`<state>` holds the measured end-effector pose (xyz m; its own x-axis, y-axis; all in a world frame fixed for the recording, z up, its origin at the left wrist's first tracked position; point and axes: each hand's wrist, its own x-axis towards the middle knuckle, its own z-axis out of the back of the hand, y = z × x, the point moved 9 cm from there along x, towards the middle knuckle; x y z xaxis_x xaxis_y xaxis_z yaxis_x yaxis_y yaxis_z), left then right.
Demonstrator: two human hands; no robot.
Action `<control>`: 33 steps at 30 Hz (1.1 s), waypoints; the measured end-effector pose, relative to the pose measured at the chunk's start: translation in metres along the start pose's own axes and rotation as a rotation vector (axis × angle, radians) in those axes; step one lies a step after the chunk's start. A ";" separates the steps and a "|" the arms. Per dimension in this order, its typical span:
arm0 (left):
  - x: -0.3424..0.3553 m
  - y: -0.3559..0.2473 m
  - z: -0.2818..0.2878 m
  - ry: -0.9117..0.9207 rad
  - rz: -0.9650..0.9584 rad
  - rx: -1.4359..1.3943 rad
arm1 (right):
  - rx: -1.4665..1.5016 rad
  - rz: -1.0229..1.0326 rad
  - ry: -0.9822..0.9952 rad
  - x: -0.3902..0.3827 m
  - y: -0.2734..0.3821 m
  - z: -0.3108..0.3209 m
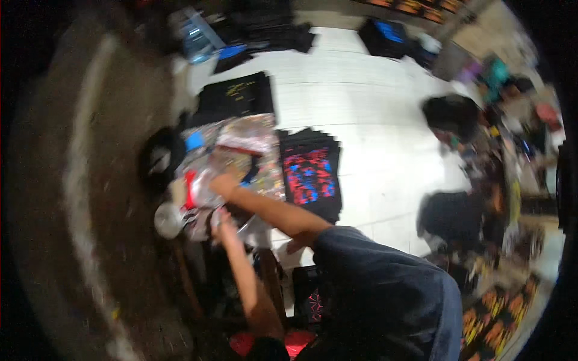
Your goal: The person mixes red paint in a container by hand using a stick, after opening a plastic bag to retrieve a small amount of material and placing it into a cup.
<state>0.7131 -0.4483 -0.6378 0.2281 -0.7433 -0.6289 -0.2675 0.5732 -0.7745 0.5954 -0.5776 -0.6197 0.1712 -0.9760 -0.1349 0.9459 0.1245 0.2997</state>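
Observation:
Both my hands are over a cluttered, speckled work surface (274, 174) at the left, blurred by motion. My right hand (223, 185) reaches across in front of me to a clear plastic wrapping and a red item (191, 188); its fingers are smeared. Nearer to me, my left hand (223, 227) closes at the edge of a pale and brown item (200, 225), whose kind I cannot make out. Beside that item sits a whitish round container (169, 220). A pink-white packet (247, 133) lies beyond my right hand.
A stack of black printed fabric pieces (308, 174) adjoins the work surface on the right. More black fabric (235, 99) with yellow print lies beyond. A bluish clear bottle (197, 43) stands far left. White tiles (373, 138) extend rightward to a dark-haired person (450, 117).

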 end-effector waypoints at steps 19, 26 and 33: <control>0.094 0.021 0.011 0.190 0.312 -0.146 | 0.257 -0.006 -0.115 -0.029 0.020 0.055; 0.130 0.023 0.008 0.354 0.301 -0.346 | 0.261 0.047 -0.082 -0.040 0.032 0.068; 0.124 0.020 -0.061 0.433 0.278 -0.430 | 0.188 0.057 -0.116 -0.050 0.009 0.068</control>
<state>0.6788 -0.5499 -0.7275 -0.2751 -0.7108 -0.6474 -0.6321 0.6411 -0.4352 0.5761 -0.5398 -0.5462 0.1795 -0.9837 -0.0064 0.8657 0.1549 0.4761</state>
